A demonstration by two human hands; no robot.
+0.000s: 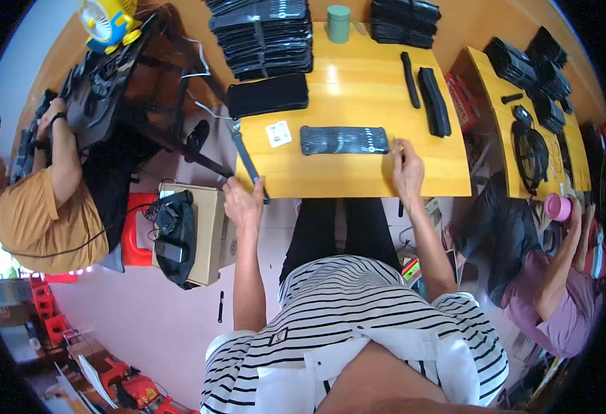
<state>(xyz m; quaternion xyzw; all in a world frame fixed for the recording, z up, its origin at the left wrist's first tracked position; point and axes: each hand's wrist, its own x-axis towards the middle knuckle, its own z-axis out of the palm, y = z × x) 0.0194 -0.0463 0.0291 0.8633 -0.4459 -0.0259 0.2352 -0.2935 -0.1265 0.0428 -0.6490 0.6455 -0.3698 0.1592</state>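
Head view: left hand, left of centre in frame, fingers against a long, flat, dark-grey strip, grip unclear; right hand released, loosely curled beside a plastic-wrapped black rectangular packet, upper centre, on glossy yellow wooden surface.

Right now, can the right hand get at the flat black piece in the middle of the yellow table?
Probably yes: the right hand is over the yellow table, close by the right end of the flat black piece, with nothing visible in between.
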